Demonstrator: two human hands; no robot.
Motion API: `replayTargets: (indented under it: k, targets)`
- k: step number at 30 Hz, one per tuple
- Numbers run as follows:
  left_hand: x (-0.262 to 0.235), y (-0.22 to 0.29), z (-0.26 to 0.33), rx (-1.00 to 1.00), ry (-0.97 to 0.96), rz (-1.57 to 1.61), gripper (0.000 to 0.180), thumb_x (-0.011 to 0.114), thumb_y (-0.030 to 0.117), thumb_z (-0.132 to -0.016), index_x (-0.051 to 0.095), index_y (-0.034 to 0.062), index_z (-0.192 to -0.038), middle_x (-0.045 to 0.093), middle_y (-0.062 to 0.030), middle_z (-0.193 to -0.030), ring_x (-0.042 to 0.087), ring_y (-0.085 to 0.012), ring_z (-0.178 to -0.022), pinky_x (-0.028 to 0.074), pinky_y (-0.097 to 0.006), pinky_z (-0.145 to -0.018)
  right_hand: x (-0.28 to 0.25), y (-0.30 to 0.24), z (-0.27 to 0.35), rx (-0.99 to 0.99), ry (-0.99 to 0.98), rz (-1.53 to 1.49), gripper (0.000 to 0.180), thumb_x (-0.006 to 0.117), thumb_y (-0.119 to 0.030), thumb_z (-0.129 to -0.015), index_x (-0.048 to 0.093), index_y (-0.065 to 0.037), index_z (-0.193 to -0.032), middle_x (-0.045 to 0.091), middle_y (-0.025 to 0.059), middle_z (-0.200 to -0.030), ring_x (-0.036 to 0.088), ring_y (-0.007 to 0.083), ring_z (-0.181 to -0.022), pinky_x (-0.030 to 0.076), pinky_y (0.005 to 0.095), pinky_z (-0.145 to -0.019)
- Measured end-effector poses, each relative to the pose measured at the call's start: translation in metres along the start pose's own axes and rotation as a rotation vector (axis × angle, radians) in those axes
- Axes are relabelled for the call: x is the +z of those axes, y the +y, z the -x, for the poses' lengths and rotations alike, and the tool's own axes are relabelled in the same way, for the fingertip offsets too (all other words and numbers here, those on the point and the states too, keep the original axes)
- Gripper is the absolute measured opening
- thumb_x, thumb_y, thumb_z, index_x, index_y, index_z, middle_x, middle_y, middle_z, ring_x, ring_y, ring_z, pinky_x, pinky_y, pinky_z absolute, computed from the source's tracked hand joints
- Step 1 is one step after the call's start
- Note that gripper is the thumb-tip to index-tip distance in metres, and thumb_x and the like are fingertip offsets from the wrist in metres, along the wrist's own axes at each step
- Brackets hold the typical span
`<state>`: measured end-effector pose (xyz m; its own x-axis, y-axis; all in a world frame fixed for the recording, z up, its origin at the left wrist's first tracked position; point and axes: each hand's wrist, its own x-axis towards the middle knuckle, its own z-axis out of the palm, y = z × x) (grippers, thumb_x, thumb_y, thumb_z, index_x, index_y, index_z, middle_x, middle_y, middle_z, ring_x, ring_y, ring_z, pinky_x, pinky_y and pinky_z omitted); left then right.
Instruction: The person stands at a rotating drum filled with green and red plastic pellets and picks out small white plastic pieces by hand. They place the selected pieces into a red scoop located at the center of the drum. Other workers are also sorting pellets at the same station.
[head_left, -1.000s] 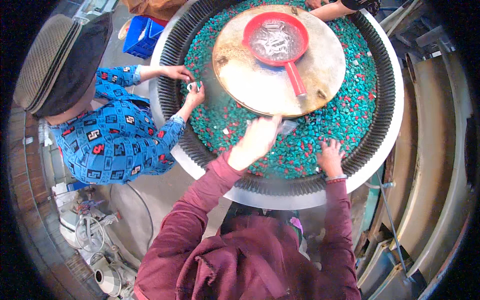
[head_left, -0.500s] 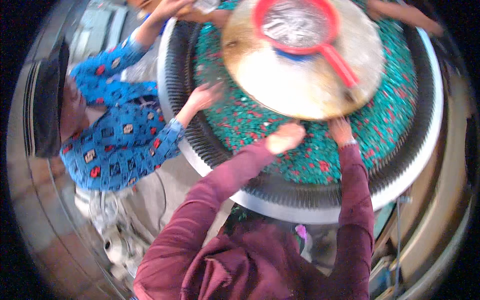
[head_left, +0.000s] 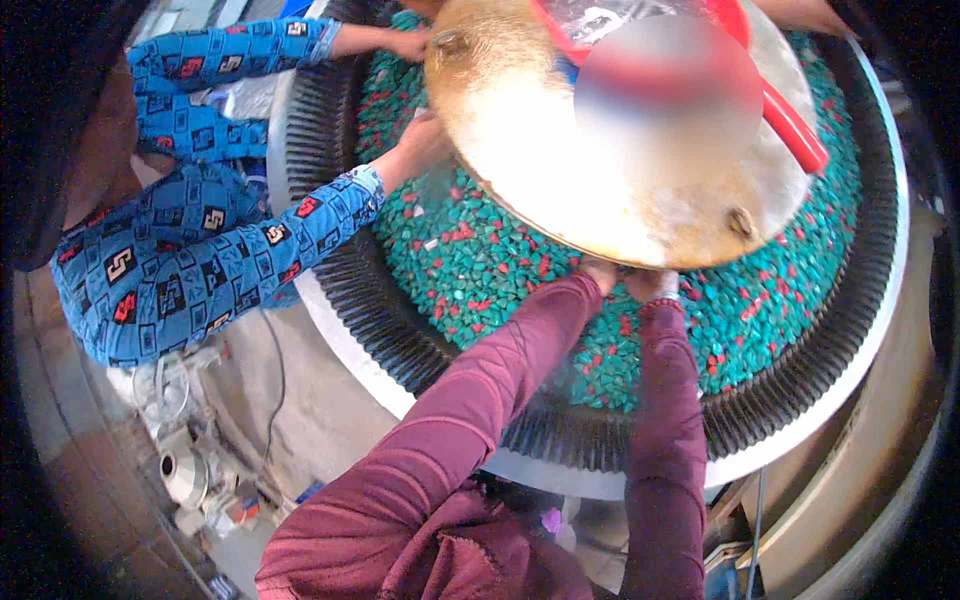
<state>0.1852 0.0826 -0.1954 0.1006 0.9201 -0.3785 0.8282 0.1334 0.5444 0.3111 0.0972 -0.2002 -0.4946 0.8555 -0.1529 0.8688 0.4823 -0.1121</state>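
My left hand (head_left: 599,271) and my right hand (head_left: 654,286) are close together at the near rim of a wide pale round lid or disc (head_left: 560,190). The fingers of both hands are tucked under the rim and hidden from view. Below them lies a thick bed of green and red chips (head_left: 480,260) filling a large round tub with ribbed black walls (head_left: 560,435). A red plastic scoop with a long handle (head_left: 795,125) rests on the disc, partly hidden by a blur.
A co-worker in a blue patterned shirt (head_left: 200,250) reaches in from the left, with one hand (head_left: 422,143) at the disc's edge. Another person's arm (head_left: 800,15) shows at the far right. Several machine parts (head_left: 185,470) stand on the floor at left.
My left hand has moved from above the chips to the disc's rim, beside my right hand. The co-worker's nearer hand has come to the disc's left edge. The view has shifted.
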Motion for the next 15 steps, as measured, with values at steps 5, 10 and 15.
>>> replayTargets:
  k: [5,10,15]
  targets:
    - [-0.028,-0.041,0.021,0.154,-0.443,-0.229,0.034,0.058,0.035,-0.073,0.066,0.0107,-0.096,0.063,-0.0147,-0.1,0.059,-0.0311,-0.092,0.046,-0.044,-0.081,-0.106,-0.054,0.019,0.129,-0.739,0.042,0.035,0.044,-0.033,-0.083,0.066,-0.016,-0.105,0.06,0.006,-0.117,0.043,0.0224,-0.121,0.024,0.0454,-0.106]
    - [-0.093,-0.05,0.061,0.27,-0.758,-0.38,0.032,0.061,0.034,-0.069,0.069,0.0108,-0.089,0.066,-0.0151,-0.091,0.063,-0.0298,-0.084,0.048,-0.044,-0.075,-0.127,-0.102,0.043,0.134,-0.7,0.033,0.036,0.046,-0.034,-0.078,0.069,-0.012,-0.097,0.063,0.0076,-0.109,0.037,0.0252,-0.125,0.018,0.0502,-0.105]
    - [-0.171,-0.067,0.088,0.403,-0.944,-0.611,0.031,0.059,0.038,-0.074,0.069,0.0136,-0.09,0.067,-0.0092,-0.092,0.063,-0.027,-0.09,0.043,-0.047,-0.079,-0.157,-0.093,0.037,0.094,-0.822,0.087,0.043,0.057,-0.045,-0.072,0.069,-0.012,-0.097,0.059,0.0041,-0.116,0.031,0.026,-0.13,0.012,0.0575,-0.105]
